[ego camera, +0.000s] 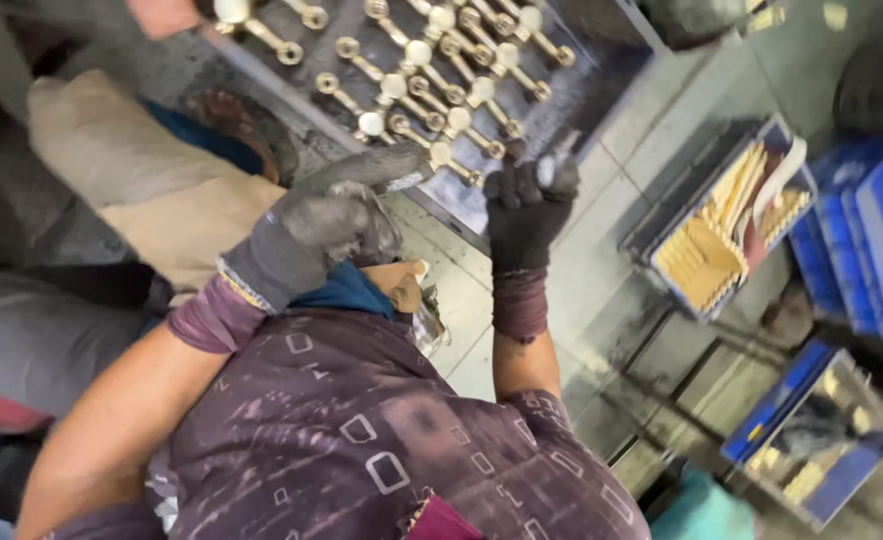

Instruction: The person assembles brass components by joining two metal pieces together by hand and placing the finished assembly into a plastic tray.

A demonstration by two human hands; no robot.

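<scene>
My gloved left hand point(311, 235) grasps a dark tool point(376, 170); my right hand point(529, 205) pinches a small metal piece point(559, 165), aligning both over the tray point(571, 95) of brass parts point(431, 75).

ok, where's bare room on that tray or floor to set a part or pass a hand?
Tray: packed with brass parts across its middle; the bare strip is along its right edge. Its near edge is taken by the left hand and right hand. Floor: bare tiles between tray and the bin of brass pieces. Further right, blue crates crowd it.
</scene>
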